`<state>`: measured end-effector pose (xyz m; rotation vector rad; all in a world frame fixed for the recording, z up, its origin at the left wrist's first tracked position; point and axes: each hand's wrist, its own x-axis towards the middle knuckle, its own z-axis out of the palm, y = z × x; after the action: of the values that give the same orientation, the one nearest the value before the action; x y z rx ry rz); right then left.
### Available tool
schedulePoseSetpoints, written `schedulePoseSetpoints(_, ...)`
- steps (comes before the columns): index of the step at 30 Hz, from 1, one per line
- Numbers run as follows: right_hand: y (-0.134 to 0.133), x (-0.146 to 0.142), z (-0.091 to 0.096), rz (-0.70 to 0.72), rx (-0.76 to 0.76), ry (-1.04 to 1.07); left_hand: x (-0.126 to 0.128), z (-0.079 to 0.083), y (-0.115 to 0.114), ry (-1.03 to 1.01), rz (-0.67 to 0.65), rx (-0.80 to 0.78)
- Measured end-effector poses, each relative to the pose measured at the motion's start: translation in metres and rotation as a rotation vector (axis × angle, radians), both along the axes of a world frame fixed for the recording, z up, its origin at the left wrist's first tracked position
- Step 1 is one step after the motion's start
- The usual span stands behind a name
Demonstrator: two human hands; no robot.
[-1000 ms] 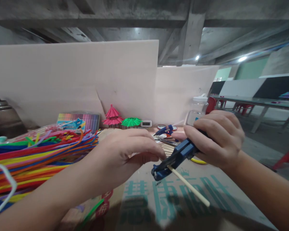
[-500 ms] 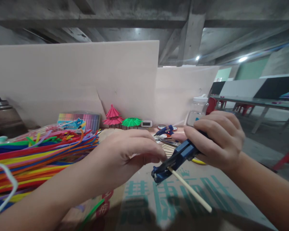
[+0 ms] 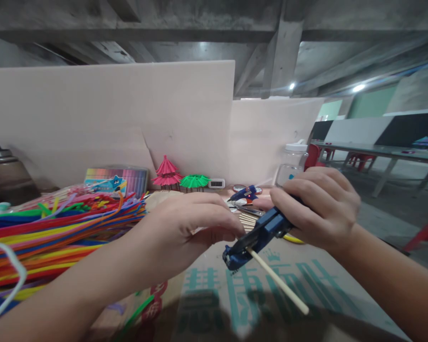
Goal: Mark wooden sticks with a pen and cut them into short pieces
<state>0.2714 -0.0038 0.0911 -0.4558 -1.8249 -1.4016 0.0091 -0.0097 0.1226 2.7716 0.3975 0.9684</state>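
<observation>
My right hand is wrapped round the handles of a dark blue hand cutter, whose head points down and left. A pale round wooden stick passes through the cutter's jaws, its long end slanting down to the right. Close to the jaws, my left hand is closed in a pinch at the stick's other end. The fingers hide most of that end. Below both hands lies a printed cardboard sheet.
Colourful pipe cleaners are heaped at left, near a marker set. Behind stand a pink paper pagoda, a green paper umbrella and a small digital timer. A glue gun, several sticks and a clear bottle are further right.
The cutter, the stick and my right hand have shifted very slightly left. Both hands keep the same grip.
</observation>
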Motion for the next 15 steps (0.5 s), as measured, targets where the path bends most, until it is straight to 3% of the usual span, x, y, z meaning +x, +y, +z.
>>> schedulePoseSetpoints(7,-0.0032,-0.004,0.0006,0.028,-0.069,-0.013,0.0011,-0.0014,0.0008,-0.002,-0.067,-0.05)
schedulePoseSetpoints(11,-0.0018,-0.0065,-0.0015,0.055,-0.159,-0.008,0.0005,-0.0031,0.0009,0.039,-0.041,-0.057)
schedulePoseSetpoints(15,0.0031,-0.0073,-0.0041,-0.014,-0.189,0.031,0.0032,-0.0057,0.0056,0.07,0.007,-0.067)
